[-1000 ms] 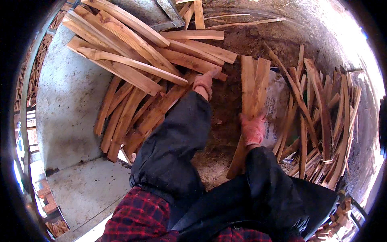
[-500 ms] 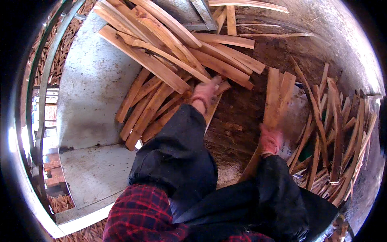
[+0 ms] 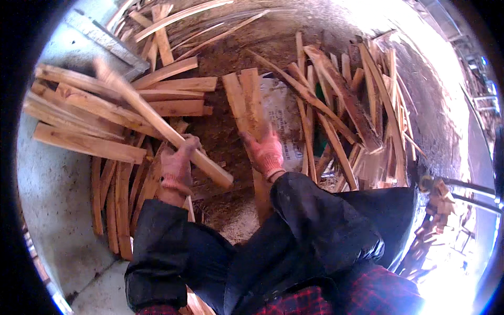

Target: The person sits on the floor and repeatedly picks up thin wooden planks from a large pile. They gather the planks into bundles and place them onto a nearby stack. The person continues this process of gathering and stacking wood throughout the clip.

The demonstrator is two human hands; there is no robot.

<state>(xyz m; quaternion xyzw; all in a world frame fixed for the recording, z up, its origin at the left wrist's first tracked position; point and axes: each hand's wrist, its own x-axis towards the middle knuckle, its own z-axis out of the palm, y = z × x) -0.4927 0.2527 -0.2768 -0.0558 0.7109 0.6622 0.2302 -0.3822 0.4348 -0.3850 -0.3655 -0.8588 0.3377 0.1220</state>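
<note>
My left hand (image 3: 176,165), in a pink knit glove, is closed round a long wooden slat (image 3: 137,105). The slat slants from upper left to lower right, lifted over the pile, its far end blurred. My right hand (image 3: 266,153), gloved alike, is closed on the edge of a pair of wooden slats (image 3: 245,100) standing side by side in front of me. Below that hand a slat continues down between my legs; whether it is one of the pair I cannot tell. Left of my left hand lies a pile of slats (image 3: 86,143), some crossing over others.
To the right stands a heap of thin, bent offcuts (image 3: 344,94). A white printed sheet (image 3: 283,113) lies between it and my right hand. A pale metal panel (image 3: 47,194) bounds the left side. More strips (image 3: 164,37) lie at the far side.
My left hand has picked up a slat from the pile and drawn it back toward me. My right hand stays on its pair of slats. The view has swung to the right.
</note>
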